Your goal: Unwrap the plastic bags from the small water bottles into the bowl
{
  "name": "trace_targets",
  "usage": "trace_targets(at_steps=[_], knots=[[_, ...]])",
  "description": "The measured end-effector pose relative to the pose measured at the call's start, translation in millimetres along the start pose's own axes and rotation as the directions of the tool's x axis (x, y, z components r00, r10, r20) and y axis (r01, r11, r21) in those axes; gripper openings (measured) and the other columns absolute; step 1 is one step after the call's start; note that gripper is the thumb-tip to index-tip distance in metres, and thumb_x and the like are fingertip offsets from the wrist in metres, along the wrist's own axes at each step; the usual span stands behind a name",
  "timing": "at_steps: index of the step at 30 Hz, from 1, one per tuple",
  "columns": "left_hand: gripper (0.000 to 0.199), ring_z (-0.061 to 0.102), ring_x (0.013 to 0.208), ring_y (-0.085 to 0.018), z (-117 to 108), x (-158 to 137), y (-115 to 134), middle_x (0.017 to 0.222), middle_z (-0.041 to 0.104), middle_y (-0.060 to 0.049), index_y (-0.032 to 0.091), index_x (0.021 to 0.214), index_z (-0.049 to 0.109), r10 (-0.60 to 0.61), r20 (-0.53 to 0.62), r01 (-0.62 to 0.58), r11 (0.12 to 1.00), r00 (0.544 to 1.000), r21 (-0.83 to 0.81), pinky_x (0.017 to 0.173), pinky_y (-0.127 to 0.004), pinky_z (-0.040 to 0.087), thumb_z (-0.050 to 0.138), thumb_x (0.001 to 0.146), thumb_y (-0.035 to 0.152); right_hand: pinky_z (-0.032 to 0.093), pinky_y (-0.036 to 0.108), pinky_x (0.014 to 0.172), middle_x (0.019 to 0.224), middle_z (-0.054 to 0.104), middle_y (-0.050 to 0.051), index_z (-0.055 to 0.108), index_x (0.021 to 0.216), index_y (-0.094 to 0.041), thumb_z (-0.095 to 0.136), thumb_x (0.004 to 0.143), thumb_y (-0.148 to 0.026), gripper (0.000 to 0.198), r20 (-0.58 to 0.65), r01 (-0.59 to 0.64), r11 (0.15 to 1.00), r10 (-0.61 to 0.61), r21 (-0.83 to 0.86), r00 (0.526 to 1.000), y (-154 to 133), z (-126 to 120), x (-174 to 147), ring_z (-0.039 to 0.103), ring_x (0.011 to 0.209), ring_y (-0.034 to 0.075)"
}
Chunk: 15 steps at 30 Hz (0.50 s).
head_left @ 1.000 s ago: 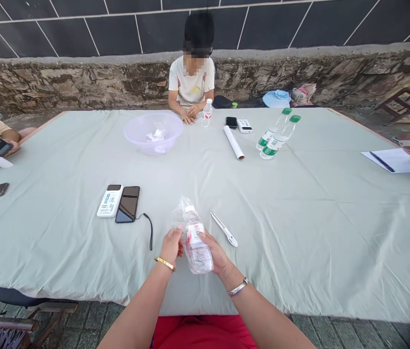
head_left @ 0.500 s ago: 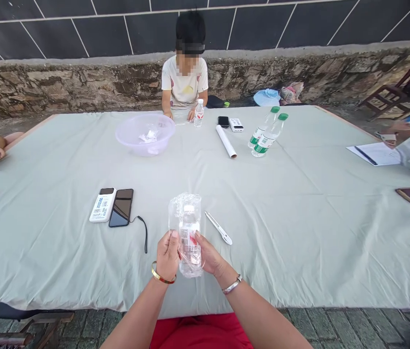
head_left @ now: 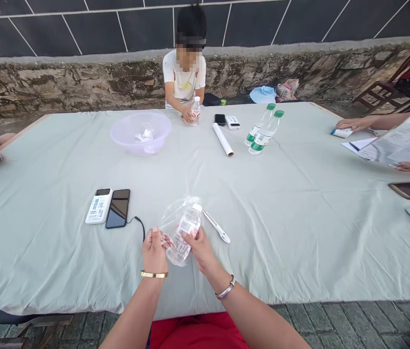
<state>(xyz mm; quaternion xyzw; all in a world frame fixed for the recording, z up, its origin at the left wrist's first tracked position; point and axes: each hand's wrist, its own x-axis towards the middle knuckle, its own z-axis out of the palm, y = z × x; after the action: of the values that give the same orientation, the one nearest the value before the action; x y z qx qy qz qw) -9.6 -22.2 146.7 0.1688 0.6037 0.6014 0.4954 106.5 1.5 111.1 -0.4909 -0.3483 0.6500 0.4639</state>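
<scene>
Both forearms, the left forearm (head_left: 132, 310) and the right forearm (head_left: 261, 315), are bare as they rise from the bottom edge of the frame. Below the left hand (head_left: 155, 252), left of lower centre, the wrist wears a gold bangle (head_left: 154, 274): a smooth, rigid-looking flat band with pale glints along it. The wrist below the right hand (head_left: 204, 249) carries a silver bracelet (head_left: 225, 287), polished, with a darker patch near its upper end. At the bottom centre shows a plain red garment (head_left: 197, 332), softly creased, with a narrow dark blue edge (head_left: 148, 341) at its left side.
</scene>
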Motion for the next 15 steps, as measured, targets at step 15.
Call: trace_targets(at_steps=[15], knots=[[0.045,0.026,0.031,-0.003,-1,52,21,0.043,0.03,0.01,0.021,0.058,0.032,-0.253,-0.001,0.252,0.964,0.968,-0.089,0.03,-0.016,0.017,0.061,0.078,0.048,0.047,0.034,0.083,0.101,0.059,0.005,0.049,0.11,-0.021,0.065,0.067,-0.029,0.046,-0.078,0.265,0.945,-0.284,-0.192,0.956,-36,9,16,0.057,0.09,0.019]])
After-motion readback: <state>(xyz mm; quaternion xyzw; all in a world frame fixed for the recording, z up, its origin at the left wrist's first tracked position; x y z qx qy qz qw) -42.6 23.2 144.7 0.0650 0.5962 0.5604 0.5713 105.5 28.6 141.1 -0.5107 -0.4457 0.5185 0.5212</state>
